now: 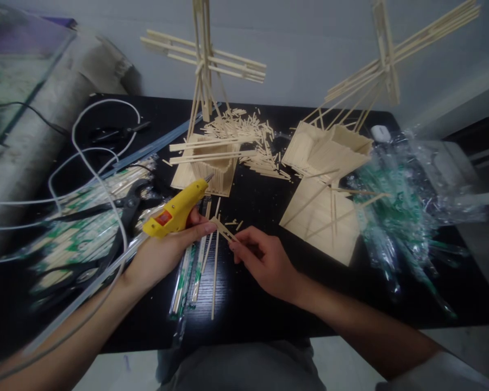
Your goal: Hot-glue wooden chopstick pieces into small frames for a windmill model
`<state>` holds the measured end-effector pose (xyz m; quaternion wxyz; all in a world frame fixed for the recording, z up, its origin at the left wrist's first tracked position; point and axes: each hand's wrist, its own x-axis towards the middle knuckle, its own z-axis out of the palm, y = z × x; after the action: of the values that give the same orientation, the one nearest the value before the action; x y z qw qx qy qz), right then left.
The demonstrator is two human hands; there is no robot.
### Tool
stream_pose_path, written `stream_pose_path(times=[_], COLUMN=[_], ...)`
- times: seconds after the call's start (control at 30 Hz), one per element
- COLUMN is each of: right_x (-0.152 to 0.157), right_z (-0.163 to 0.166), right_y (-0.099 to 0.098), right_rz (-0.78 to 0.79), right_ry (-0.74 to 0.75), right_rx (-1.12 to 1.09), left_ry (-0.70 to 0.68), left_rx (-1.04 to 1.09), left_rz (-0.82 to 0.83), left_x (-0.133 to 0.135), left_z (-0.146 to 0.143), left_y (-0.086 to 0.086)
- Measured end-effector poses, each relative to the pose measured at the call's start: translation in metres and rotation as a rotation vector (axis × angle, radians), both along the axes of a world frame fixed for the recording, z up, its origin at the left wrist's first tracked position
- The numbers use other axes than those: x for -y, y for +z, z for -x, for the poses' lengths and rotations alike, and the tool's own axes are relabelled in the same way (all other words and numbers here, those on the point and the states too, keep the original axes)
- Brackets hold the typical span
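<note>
My left hand (173, 244) is closed around a yellow hot glue gun (177, 209), whose nozzle points up and to the right. Its thumb and finger also touch one end of a small piece of joined wooden sticks (224, 228). The other end is pinched by the fingertips of my right hand (264, 260). Below this piece, loose wooden sticks (215, 271) lie on the black table beside clear packets of sticks (198, 274). Just beyond the glue gun stands a wooden stick house (214, 176) with long sticks across its open top.
Another stick house (330, 146) and a flat stick panel (321, 217) are at the right, beside crumpled plastic wrappers (395, 201). Short stick offcuts (248, 130) are heaped at the back. Black-handled cutters (132, 203) and a white cable (93, 171) lie at the left.
</note>
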<state>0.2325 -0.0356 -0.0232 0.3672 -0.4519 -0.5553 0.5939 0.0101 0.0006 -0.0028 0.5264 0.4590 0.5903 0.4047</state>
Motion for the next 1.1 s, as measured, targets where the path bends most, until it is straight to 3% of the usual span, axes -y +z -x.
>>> stream_pose_path(times=[0.33,0.83,1.1], right_x=[-0.003,0.001,-0.01], right_z=[0.004,0.003,0.0], right_y=[0.007,0.002,0.005], right_rz=[0.327,0.079,0.423], right_ry=[0.016,-0.053,-0.026], right_rx=[-0.21,-0.04,-0.338], left_ry=[-0.053,-0.016,-0.032], left_rx=[-0.04,0.037,0.145], left_rz=[0.025,0.005,0.027], left_x=[-0.002,-0.001,-0.001], left_z=[0.003,0.002,0.003], left_y=[-0.002,-0.007,-0.006])
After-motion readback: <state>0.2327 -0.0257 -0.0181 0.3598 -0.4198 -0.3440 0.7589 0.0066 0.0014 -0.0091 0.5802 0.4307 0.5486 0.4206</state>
